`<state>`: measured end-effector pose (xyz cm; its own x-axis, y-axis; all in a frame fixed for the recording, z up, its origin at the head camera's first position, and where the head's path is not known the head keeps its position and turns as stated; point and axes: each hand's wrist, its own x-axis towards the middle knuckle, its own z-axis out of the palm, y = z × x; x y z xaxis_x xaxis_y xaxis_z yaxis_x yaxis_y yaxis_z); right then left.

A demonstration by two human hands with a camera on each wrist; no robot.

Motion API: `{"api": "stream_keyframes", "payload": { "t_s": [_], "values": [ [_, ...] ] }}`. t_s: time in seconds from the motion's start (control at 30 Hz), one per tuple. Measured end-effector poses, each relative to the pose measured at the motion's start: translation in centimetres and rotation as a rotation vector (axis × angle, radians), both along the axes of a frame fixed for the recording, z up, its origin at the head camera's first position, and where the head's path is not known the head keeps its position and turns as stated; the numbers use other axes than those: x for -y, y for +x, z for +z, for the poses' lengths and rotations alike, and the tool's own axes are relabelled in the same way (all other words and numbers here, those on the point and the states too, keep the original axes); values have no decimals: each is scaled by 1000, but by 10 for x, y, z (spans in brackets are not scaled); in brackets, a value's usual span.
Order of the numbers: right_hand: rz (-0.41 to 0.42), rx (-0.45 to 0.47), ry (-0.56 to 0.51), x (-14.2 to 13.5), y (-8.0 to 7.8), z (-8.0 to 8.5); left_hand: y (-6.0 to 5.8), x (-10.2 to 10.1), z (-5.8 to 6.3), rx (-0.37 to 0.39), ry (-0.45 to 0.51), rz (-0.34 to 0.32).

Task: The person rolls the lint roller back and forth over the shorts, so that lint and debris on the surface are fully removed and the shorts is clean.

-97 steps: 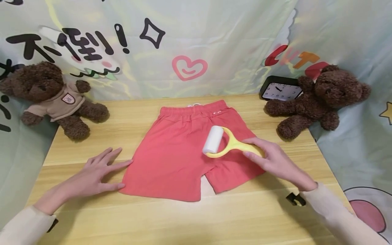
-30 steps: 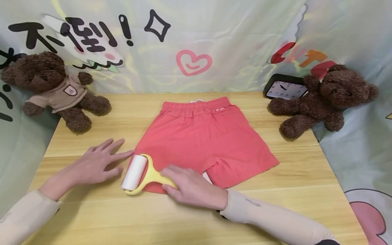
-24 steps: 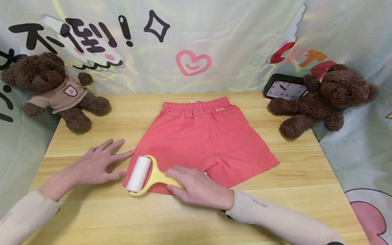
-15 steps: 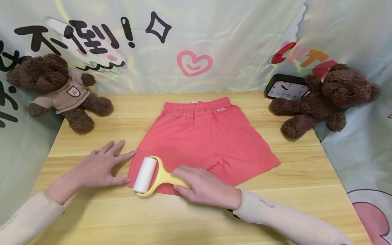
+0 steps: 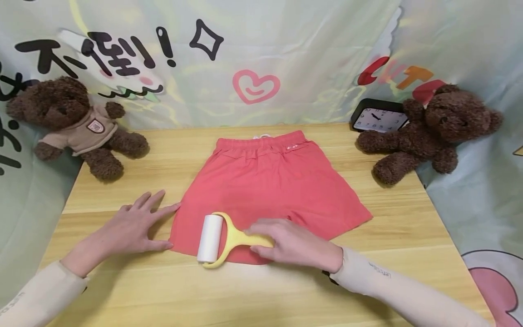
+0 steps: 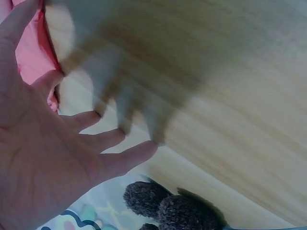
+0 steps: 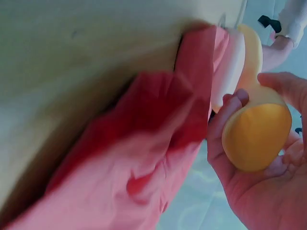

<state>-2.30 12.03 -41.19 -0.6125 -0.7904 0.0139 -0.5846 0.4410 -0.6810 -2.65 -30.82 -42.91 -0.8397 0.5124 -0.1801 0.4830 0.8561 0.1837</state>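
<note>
Red shorts lie flat on the wooden table, waistband toward the back wall. My right hand grips the yellow handle of a lint roller, its white roll resting on the lower left leg of the shorts. In the right wrist view the handle's rounded orange-yellow end sits in the curled fingers. My left hand is spread on the table, with index finger and thumb touching the shorts' left edge. The left wrist view shows the palm and straight, parted fingers beside the red cloth.
A brown teddy bear in a beige shirt sits at the back left of the table. Another brown teddy bear leans at the back right, beside a black-framed clock. A printed cloth hangs behind.
The right hand first carried the lint roller from the right leg to the shorts' left edge, then moved it rightward across the left leg. The left hand stays nearly still at the edge.
</note>
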Motion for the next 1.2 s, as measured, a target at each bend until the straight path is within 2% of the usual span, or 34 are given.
{"api": "stream_keyframes", "payload": {
  "t_s": [0.1,0.2,0.33,0.43,0.6,0.8,0.93,1.2],
  "values": [
    [5,-3,23,-4,-3,1,-1,-2,1,16,9,17],
    [10,1,28,-6,-4,-1,-1,-3,-2,5,14,26],
    [13,9,20,-6,-5,-2,1,0,-14,-62,37,5],
    [15,16,21,-7,-6,-3,2,4,-23,-102,98,-19],
    [16,16,33,-8,-6,-2,-1,3,-31,-70,173,-48],
    [18,9,32,-10,-6,-2,-5,-1,-35,-60,128,-33],
    [33,-40,32,-14,-8,-4,-5,-4,-33,-51,98,-20],
    [74,-112,15,-26,-17,-6,-3,-2,-35,-86,107,-12]
  ]
}}
